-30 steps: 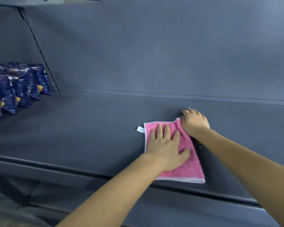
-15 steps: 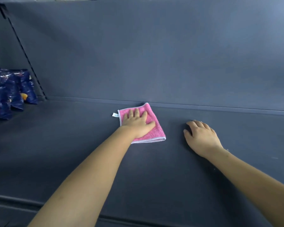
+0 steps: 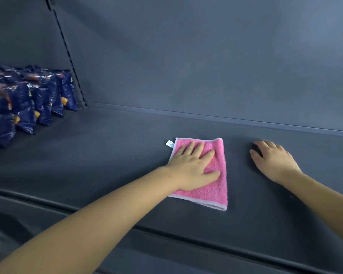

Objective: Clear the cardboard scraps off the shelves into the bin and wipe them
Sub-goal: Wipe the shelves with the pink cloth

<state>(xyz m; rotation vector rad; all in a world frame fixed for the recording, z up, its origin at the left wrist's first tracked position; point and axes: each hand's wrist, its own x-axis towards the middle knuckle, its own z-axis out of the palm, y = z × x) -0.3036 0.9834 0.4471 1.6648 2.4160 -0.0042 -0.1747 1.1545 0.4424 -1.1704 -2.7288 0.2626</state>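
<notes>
Left hand (image 3: 190, 167) presses the folded pink terry cloth (image 3: 214, 186) onto the dark grey shelf (image 3: 107, 155), fingers straight, spreading wiping pressure. Right hand (image 3: 273, 161), fingers loosely bent and empty, rests rightward, probably bracing.

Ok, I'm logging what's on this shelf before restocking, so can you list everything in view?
cloth: one, pink with a pale edge, flat on the shelf, middle of the view
tag: one, white, on the cloth's far left corner
shelf: one, dark grey, across the whole view
back panel: one, dark grey, behind the shelf
rail: one, dark, slotted, up the back panel at left
bags: several, exact count unclear, dark blue and shiny, standing in rows at the shelf's far left
left hand: one, flat on the cloth
right hand: one, resting on bare shelf, right of the cloth, apart from it
</notes>
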